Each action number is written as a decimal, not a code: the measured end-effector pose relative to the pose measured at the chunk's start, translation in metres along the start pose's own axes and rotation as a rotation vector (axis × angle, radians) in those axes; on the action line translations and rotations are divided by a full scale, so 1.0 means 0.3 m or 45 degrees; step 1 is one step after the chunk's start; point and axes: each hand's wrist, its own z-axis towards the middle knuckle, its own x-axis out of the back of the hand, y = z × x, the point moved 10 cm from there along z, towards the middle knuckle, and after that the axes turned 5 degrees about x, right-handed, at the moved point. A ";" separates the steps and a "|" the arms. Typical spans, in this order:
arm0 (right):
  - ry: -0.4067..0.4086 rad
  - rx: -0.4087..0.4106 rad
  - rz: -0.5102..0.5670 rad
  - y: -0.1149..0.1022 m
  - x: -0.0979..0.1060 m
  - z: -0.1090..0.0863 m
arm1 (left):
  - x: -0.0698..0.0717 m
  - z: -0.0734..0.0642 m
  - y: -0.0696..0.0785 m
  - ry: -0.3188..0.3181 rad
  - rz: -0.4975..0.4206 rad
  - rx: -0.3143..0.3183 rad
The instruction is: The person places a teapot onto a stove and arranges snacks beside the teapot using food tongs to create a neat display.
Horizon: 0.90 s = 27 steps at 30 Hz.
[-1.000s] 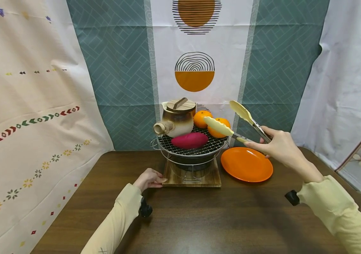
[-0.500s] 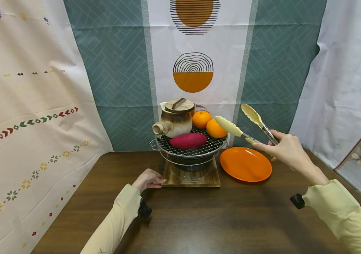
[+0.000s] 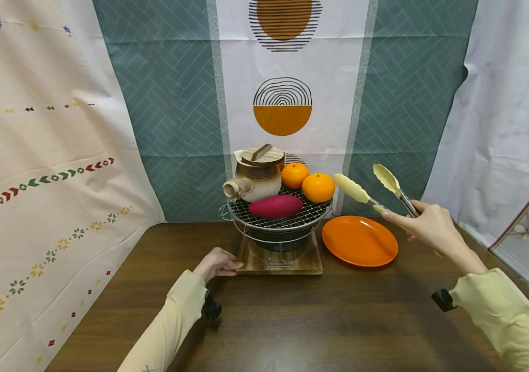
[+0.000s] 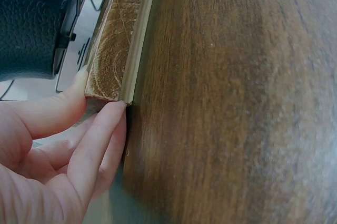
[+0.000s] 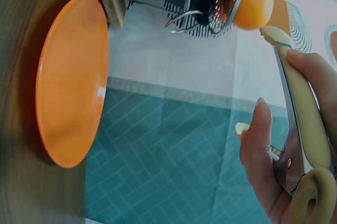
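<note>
My left hand (image 3: 220,262) pinches the left front corner of a square wooden board (image 3: 308,264), thumb on top and fingers at the underside in the left wrist view (image 4: 108,45). In my right hand (image 3: 434,227) is a pair of tongs (image 3: 352,188) with cream scalloped tips, spread apart with nothing between them. They hover above and behind an orange plate (image 3: 359,242), right of the front mandarin (image 3: 318,187). That mandarin, a second mandarin (image 3: 295,175) and a magenta sweet potato (image 3: 275,206) lie on the wire rack of a round grill (image 3: 283,235).
A brown-and-cream clay pot (image 3: 264,182) with a wooden lid (image 3: 264,155) and side handle sits at the rack's back left. The grill stands on the board, upon a dark wooden table (image 3: 269,320). Patterned cloths (image 3: 390,103) hang behind and at both sides.
My right hand has drawn the tongs to the right and slightly down, away from the mandarins, their tips still apart. My left hand has stayed at the board's corner.
</note>
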 end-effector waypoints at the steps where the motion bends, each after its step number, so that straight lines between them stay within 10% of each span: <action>1: -0.002 -0.012 -0.008 0.010 0.001 -0.001 | 0.000 0.001 -0.001 0.003 -0.003 0.001; 27: -0.020 -0.121 -0.109 0.199 0.007 -0.017 | 0.001 0.008 -0.006 -0.006 -0.005 0.004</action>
